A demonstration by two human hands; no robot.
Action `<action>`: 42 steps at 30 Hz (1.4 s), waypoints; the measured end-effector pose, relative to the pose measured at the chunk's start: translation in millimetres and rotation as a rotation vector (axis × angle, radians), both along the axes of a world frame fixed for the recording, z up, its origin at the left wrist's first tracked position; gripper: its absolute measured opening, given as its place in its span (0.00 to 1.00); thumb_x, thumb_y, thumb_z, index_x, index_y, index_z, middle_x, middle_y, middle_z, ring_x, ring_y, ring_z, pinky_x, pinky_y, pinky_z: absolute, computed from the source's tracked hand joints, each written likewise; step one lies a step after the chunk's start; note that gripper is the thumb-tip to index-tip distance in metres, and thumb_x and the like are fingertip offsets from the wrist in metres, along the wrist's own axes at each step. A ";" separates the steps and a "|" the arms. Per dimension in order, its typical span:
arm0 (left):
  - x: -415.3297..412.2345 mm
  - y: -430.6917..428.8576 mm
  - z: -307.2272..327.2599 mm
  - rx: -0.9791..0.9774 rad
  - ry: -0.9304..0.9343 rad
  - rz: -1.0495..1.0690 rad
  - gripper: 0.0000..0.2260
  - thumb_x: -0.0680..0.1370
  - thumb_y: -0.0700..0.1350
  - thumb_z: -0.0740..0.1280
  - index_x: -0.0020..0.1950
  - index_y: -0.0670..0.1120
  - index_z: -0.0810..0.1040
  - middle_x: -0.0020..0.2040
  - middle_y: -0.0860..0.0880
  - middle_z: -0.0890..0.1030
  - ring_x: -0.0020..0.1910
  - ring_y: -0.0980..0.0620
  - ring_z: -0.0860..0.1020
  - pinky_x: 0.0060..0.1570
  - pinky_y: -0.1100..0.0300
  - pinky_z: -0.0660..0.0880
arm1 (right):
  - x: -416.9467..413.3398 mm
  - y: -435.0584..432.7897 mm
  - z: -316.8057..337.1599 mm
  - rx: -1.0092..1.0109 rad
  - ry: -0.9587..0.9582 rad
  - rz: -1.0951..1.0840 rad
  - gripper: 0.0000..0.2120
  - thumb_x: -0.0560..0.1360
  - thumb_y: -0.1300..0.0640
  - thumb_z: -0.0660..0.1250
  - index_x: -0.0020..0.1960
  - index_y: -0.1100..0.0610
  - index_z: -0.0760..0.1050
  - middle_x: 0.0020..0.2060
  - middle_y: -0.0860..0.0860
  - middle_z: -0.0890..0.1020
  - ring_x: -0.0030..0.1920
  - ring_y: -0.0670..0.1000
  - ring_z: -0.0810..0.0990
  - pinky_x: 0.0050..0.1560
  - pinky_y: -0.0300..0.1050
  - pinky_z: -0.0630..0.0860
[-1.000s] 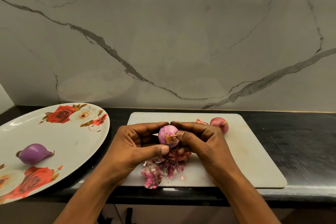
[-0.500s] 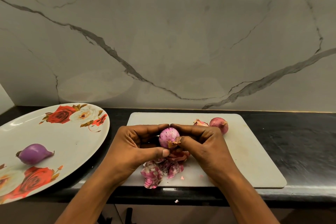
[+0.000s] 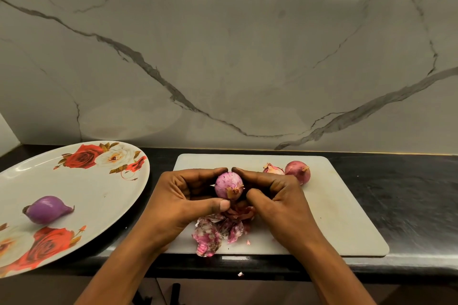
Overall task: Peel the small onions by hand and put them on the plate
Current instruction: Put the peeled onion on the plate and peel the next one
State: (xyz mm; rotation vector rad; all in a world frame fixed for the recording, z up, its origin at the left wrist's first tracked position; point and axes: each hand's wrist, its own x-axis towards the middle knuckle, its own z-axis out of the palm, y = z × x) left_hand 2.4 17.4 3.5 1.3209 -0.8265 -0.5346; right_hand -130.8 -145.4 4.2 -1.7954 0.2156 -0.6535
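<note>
Head view, held onion [image 3: 228, 185]: raised just above the cutting board [image 3: 334, 205] and cupped between both hands, below the picture's centre toward 6 o'clock.
Held onion against left hand [image 3: 178, 200]: the onion sits at 3 o'clock from the palm. The forefinger curls over its top at 11 o'clock, and the thumb tip touches its underside at 7 o'clock.
Held onion against right hand [image 3: 280, 200]: the onion sits at 9 o'clock from the knuckles. The forefinger curls over its top at 1 o'clock, and the thumb lies beside the root tuft at 4 o'clock.
Hand state: both hands are curled round the one onion, with the forefinger tips almost meeting above it.
Held onion, facing: the dry root tuft is turned toward the camera, low on the visible face at 5 o'clock. The long axis runs roughly toward the viewer, so the bulb looks round. Its surface is pink and flecked.
Peeled onion [image 3: 45, 209]: lies on the plate [image 3: 99, 193], at 9 o'clock from the hands and well apart from them. Its long axis runs 9-to-3, with the pointed tip at 3 o'clock and the dark stub at 9.
Unpeeled onion [image 3: 297, 171]: on the board at 1 o'clock from the right hand, near its knuckles, with its tip toward 2 o'clock.
Pale piece [image 3: 272, 169]: just beside that onion at its 9 o'clock, partly behind the right fingers. I cannot tell whether it is an onion or skin.
Peel pile [image 3: 218, 230]: on the board at 6 o'clock from the held onion, beneath the hands.
Counter [image 3: 409, 193]: dark, carrying the board and the plate.
Marble wall [image 3: 223, 57]: grey-veined, filling the 12 o'clock half.
</note>
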 end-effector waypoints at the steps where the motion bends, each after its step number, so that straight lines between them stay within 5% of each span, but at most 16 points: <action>1: 0.3 -0.1 0.3 -0.005 0.012 0.000 0.26 0.66 0.30 0.78 0.63 0.41 0.83 0.56 0.43 0.88 0.57 0.44 0.87 0.51 0.57 0.84 | -0.1 -0.6 0.1 0.027 -0.004 0.000 0.23 0.80 0.73 0.62 0.63 0.52 0.85 0.54 0.44 0.89 0.54 0.45 0.88 0.52 0.38 0.83; 6: 2.6 -0.3 0.1 -0.010 0.022 0.011 0.26 0.66 0.30 0.78 0.64 0.41 0.83 0.56 0.43 0.88 0.57 0.44 0.87 0.51 0.57 0.84 | -0.4 0.1 2.2 0.129 -0.029 -0.004 0.14 0.81 0.65 0.68 0.60 0.51 0.86 0.50 0.48 0.90 0.48 0.52 0.90 0.50 0.46 0.86; 12: 2.4 0.2 -1.1 0.004 0.002 0.025 0.25 0.66 0.30 0.78 0.63 0.41 0.83 0.56 0.44 0.88 0.55 0.44 0.87 0.50 0.57 0.84 | -1.7 3.8 6.6 0.124 -0.049 0.024 0.14 0.70 0.50 0.74 0.55 0.47 0.85 0.48 0.42 0.89 0.51 0.43 0.88 0.46 0.34 0.82; 18: 3.3 0.2 -1.1 0.003 0.014 0.040 0.26 0.66 0.31 0.79 0.63 0.41 0.83 0.56 0.43 0.88 0.56 0.43 0.87 0.52 0.54 0.85 | 0.1 -0.2 -0.4 0.024 -0.012 -0.028 0.15 0.79 0.64 0.72 0.60 0.47 0.85 0.51 0.41 0.89 0.55 0.43 0.87 0.56 0.39 0.83; 23: 4.4 -0.9 -1.5 0.014 0.018 0.058 0.26 0.66 0.33 0.79 0.63 0.42 0.83 0.56 0.43 0.88 0.56 0.42 0.87 0.52 0.52 0.85 | 1.2 -1.4 -3.1 0.073 -0.042 -0.078 0.12 0.78 0.59 0.74 0.60 0.49 0.86 0.52 0.44 0.89 0.56 0.46 0.87 0.56 0.47 0.85; 31: 5.1 -2.0 -2.0 0.024 0.020 0.084 0.25 0.65 0.33 0.80 0.62 0.42 0.84 0.55 0.42 0.88 0.53 0.41 0.88 0.51 0.52 0.85 | -1.7 -1.0 -1.9 -0.018 -0.077 -0.075 0.13 0.72 0.53 0.79 0.56 0.52 0.88 0.49 0.45 0.89 0.53 0.46 0.88 0.53 0.42 0.85; 42: 4.5 -1.5 -1.5 0.031 0.038 0.052 0.24 0.68 0.32 0.79 0.64 0.41 0.83 0.57 0.42 0.87 0.55 0.41 0.87 0.53 0.50 0.85 | 1.1 -2.4 -4.5 -0.025 -0.027 -0.089 0.05 0.79 0.55 0.73 0.54 0.49 0.86 0.47 0.44 0.88 0.51 0.47 0.87 0.55 0.43 0.84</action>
